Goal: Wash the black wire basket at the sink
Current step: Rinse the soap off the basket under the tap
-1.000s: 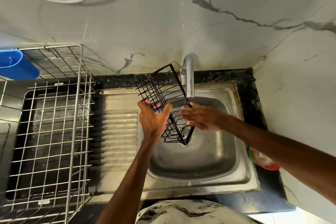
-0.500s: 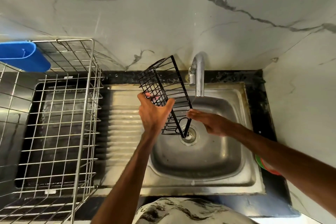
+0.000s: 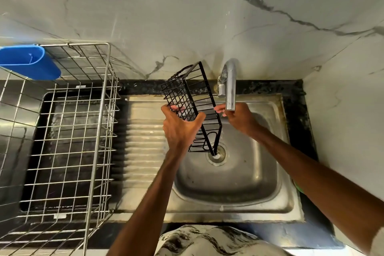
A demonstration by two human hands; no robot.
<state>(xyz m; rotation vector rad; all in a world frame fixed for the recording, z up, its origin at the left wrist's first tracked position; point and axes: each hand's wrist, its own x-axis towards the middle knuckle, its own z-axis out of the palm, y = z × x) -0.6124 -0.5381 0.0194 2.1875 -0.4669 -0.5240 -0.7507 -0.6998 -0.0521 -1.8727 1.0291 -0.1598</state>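
Left hand (image 3: 180, 129) grips black wire basket (image 3: 191, 100) by its side mesh, thumb over the near edge, fingers through the wires. Basket is tilted on end above the steel sink (image 3: 228, 208), low corner over the drain (image 3: 217, 153). Right hand (image 3: 239, 118) sits under the tap (image 3: 229, 87), fingertips at the basket's right rim; can't tell if pinching. Steel dish rack (image 3: 99, 131) stands left on the desk (image 3: 295, 100), blue holder (image 3: 31, 64) on its corner.

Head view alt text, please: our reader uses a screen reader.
A person's left hand grips a tilted black wire basket over a steel sink, the right hand touching its edge beneath the tap. A larger wire dish rack with a blue holder stands to the left.
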